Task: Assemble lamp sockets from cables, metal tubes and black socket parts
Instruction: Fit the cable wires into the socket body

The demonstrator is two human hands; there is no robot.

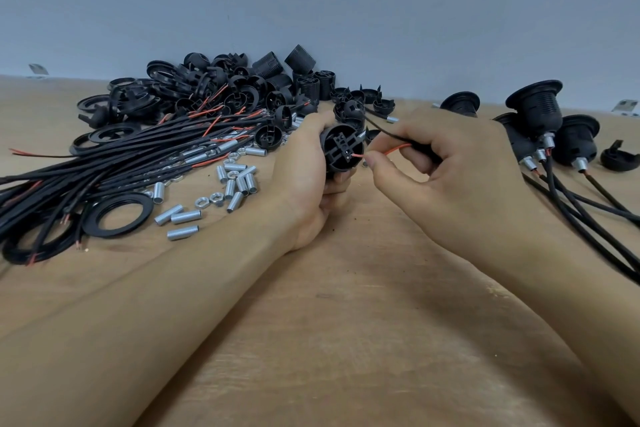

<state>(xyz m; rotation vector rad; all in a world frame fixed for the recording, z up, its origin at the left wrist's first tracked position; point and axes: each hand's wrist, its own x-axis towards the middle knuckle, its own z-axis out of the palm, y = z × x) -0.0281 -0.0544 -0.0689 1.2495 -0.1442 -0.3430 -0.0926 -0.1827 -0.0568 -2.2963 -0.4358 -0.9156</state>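
My left hand (304, 166) grips a black socket part (342, 149) with its open end turned toward me. My right hand (446, 163) pinches a black cable (388, 133) near its stripped end. The cable's red wire (391, 150) reaches from my fingers to a terminal inside the socket part. A bundle of black cables with red ends (114, 159) lies at the left. Loose metal tubes (235, 180) and nuts are scattered beside it. A heap of black socket parts (225, 87) sits at the back.
Several assembled sockets with cables (543, 128) stand at the right, their cables running toward the right edge. A black ring (121, 215) lies at the left front. The wooden table (346, 322) meets a grey wall behind the heap.
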